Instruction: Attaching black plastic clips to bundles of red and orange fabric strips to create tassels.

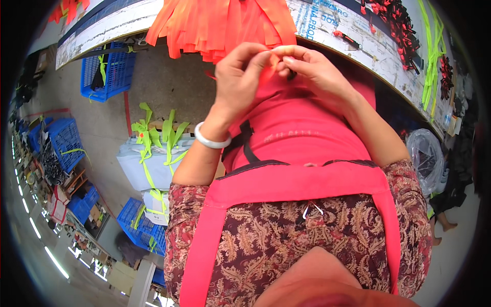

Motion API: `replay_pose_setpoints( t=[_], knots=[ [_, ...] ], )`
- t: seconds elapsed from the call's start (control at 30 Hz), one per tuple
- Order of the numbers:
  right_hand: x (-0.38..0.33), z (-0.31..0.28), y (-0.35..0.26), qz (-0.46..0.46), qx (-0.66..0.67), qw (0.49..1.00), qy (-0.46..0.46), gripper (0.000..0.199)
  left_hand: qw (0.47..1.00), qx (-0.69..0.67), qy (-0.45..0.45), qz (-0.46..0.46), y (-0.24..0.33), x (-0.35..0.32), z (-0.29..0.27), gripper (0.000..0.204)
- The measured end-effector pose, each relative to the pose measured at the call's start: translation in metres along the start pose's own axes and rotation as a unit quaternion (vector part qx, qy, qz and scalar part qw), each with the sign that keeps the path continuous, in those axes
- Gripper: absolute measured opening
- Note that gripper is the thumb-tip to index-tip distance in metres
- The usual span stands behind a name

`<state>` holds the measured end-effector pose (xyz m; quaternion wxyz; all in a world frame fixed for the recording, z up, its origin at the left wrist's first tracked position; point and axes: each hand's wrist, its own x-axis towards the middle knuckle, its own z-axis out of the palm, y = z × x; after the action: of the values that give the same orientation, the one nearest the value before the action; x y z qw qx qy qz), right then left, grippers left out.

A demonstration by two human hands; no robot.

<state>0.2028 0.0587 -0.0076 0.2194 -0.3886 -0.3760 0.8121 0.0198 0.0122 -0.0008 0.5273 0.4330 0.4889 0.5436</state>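
Left hand (240, 69) and right hand (312, 66) both pinching an orange strap (270, 66), just below the table edge (358, 53).

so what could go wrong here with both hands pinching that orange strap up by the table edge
1. The left hand and right hand pinch the orange strap only at the fingertips, so it may slip out.
2. The hands cover most of the small black part at the strap, so it could be fumbled or dropped unseen.
3. The bundle of orange strips hangs over the table edge just above the hands; a hand could snag one and pull it off.
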Motion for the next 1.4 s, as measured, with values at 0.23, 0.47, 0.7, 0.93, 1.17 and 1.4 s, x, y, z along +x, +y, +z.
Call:
replay_pose_setpoints(
  t=[0.23,0.47,0.7,0.93,1.17,1.4],
  knots=[
    [-0.018,0.003,-0.006,-0.105,-0.054,0.992,0.034,0.029,0.991,-0.009,-0.069,-0.111,-0.013,-0.009,-0.01,0.014],
    [-0.015,-0.003,-0.012,-0.135,-0.125,0.983,0.011,0.023,0.992,-0.028,-0.092,-0.083,-0.008,-0.007,-0.002,0.015],
    [-0.012,-0.003,-0.012,-0.131,-0.038,0.991,-0.017,0.023,0.996,-0.037,-0.034,-0.07,0.004,-0.005,-0.009,0.016],
    [-0.013,0.016,-0.019,-0.133,-0.099,0.986,-0.002,0.029,0.998,-0.015,-0.053,-0.033,-0.001,-0.008,-0.005,0.016],
    [-0.016,0.012,-0.014,-0.09,-0.084,0.992,0.029,0.023,0.997,0.061,-0.05,-0.014,-0.002,-0.011,-0.005,0.016],
    [-0.014,0.016,-0.012,-0.1,-0.043,0.994,0.033,0.022,0.996,0.058,-0.061,-0.001,-0.008,-0.01,-0.005,0.015]
  ],
)
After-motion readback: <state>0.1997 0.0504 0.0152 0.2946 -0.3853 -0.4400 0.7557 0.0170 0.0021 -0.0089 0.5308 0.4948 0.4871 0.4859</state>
